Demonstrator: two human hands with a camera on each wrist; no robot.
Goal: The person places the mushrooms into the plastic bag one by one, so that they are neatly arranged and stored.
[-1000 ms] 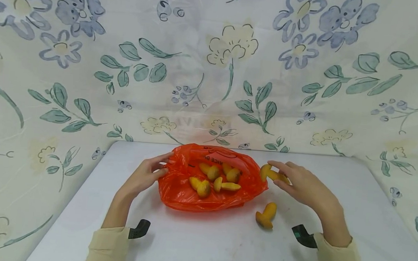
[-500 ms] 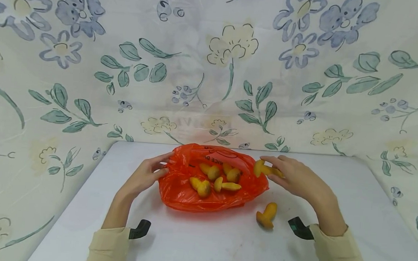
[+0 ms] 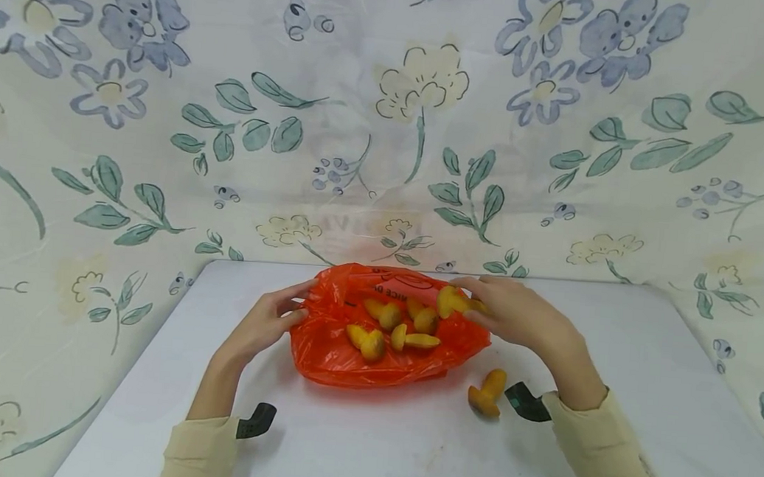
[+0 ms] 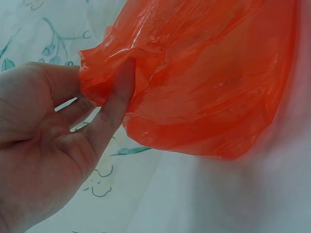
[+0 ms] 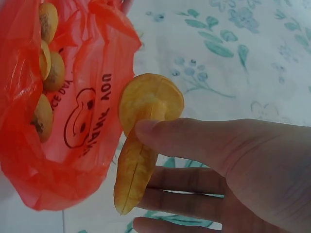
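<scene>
A red plastic bag point(image 3: 340, 365) lies with its mouth open on the white table, several yellow-brown mushrooms point(image 3: 372, 345) inside it. My left hand point(image 3: 263, 326) pinches the bag's left edge between thumb and fingers; in the left wrist view the thumb presses the red plastic point(image 4: 204, 97) and the other fingertips are hidden behind it. Over the bag's right edge, my right hand point(image 3: 523, 311) holds another mushroom point(image 3: 453, 303). The right wrist view shows the thumb across this mushroom's stem point(image 5: 133, 170), cap point(image 5: 150, 94) upward, beside the bag's printed side.
One loose mushroom point(image 3: 487, 394) lies on the table point(image 3: 367, 452) to the right of the bag, near the right wrist's black camera mount point(image 3: 528, 402). Behind the table hangs a flower-patterned cloth point(image 3: 364, 119).
My right hand has moved left with its mushroom, from beside the bag's right edge to over it. My left hand and the bag have stayed almost still.
</scene>
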